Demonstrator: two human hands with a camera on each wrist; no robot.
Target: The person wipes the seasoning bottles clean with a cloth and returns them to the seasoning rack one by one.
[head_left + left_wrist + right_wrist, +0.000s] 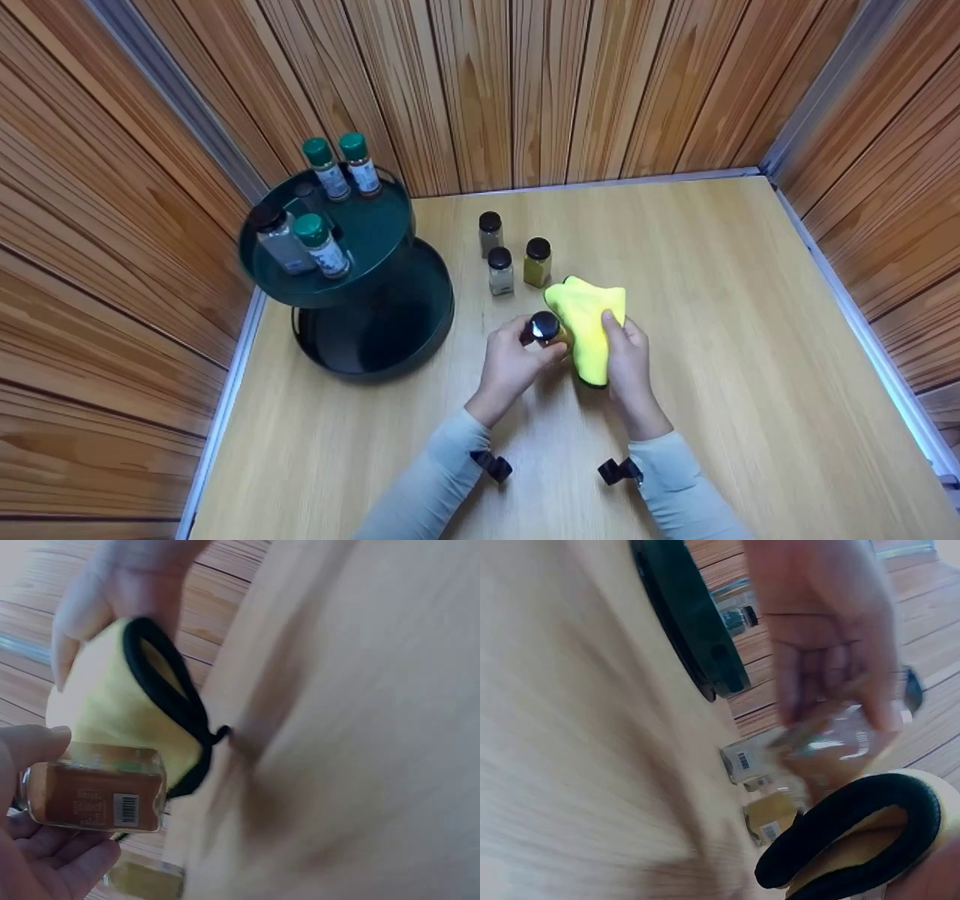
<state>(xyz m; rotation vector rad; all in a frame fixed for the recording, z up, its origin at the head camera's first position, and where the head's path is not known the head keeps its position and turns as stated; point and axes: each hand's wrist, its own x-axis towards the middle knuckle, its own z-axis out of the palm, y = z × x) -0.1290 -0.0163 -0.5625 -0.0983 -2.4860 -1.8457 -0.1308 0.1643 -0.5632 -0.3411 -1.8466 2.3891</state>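
My left hand (515,361) grips a square glass spice jar (101,795) with a black cap and reddish-brown contents; a barcode label shows on its side. The right hand (628,367) holds a folded yellow cloth (589,322) with dark edging, thumb on top. The cloth lies against the jar's right side, both just above the table. Beyond the hands stand three black-capped jars: one with yellowish contents (537,262), a pale one (500,271) and a greyish one (490,234).
On the left stands a dark green two-tier round rack (375,255). Its upper tier carries green-capped bottles (322,246) and a large black-capped jar (282,238). Wooden panel walls (480,90) enclose the table (750,337) at the back and sides.
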